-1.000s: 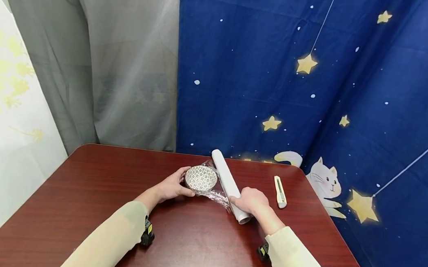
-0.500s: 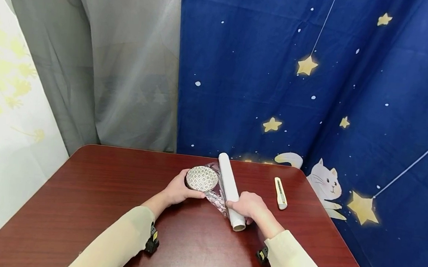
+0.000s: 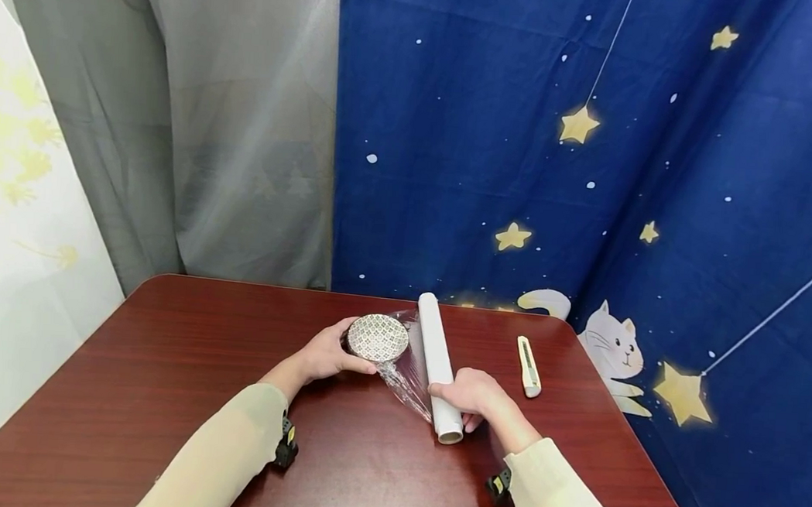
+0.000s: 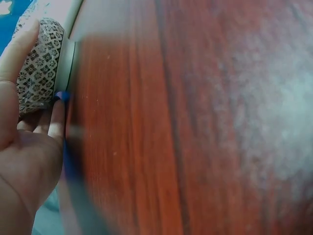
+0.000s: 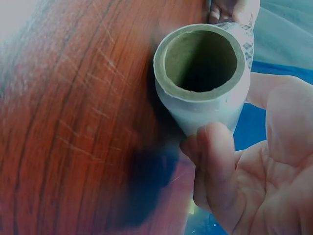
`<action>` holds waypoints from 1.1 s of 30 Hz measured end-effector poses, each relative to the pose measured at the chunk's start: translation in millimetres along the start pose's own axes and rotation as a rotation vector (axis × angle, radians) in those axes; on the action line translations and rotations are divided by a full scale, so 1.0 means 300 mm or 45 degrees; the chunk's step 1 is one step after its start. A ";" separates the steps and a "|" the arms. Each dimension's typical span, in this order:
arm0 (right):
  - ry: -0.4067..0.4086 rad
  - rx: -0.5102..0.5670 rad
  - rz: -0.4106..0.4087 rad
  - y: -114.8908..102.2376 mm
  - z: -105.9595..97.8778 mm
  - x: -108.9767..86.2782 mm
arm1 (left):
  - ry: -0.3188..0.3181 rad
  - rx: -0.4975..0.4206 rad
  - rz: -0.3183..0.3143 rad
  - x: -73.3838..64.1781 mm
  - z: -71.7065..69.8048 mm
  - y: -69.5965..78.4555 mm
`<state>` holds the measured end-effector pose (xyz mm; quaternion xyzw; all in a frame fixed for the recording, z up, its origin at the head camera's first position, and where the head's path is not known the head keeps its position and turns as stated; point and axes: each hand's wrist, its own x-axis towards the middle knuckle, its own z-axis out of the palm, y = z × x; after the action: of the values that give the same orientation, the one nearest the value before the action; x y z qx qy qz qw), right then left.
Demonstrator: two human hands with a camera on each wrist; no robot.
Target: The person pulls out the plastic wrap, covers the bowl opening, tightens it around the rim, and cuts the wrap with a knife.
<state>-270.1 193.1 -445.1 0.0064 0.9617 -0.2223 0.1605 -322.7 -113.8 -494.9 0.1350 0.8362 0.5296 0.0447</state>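
Note:
A patterned bowl (image 3: 377, 338) sits on the table, with my left hand (image 3: 324, 354) holding its left side, thumb along the front. Close by in the left wrist view, the bowl's dark-figured wall (image 4: 41, 68) shows between the thumb and the other fingers of my left hand (image 4: 29, 142). My right hand (image 3: 473, 393) grips the near end of a white roll of cling film (image 3: 434, 356). The hollow cardboard core (image 5: 200, 61) faces the right wrist camera, fingers of my right hand (image 5: 244, 156) around the roll. Clear film (image 3: 408, 382) stretches between bowl and roll.
A pale yellow utility knife (image 3: 528, 367) lies on the table to the right of my right hand. The dark red table (image 3: 219, 335) ends at the back against a grey curtain (image 3: 258, 159) and a blue starry curtain (image 3: 453, 171).
The roll has shifted right and swung straighter, its near end coming toward me. More film spans the gap to the bowl. My left hand has stayed on the bowl; the knife has not moved.

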 end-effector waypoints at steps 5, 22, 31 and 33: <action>-0.010 0.036 -0.004 0.002 -0.002 0.003 | -0.007 -0.010 0.000 0.000 -0.012 -0.011; -0.083 0.213 0.019 0.013 -0.008 -0.023 | -0.068 -0.111 -0.022 -0.012 -0.024 -0.020; 0.042 -0.042 -0.064 -0.017 -0.061 -0.006 | -0.084 -0.177 -0.019 -0.008 -0.012 -0.017; 0.135 -0.128 -0.183 -0.035 -0.064 0.010 | -0.084 -0.180 -0.019 -0.009 -0.013 -0.019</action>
<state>-279.7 191.8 -425.0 -0.0587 0.9767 -0.1841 0.0930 -321.9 -120.3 -498.5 0.1426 0.7959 0.5821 0.0856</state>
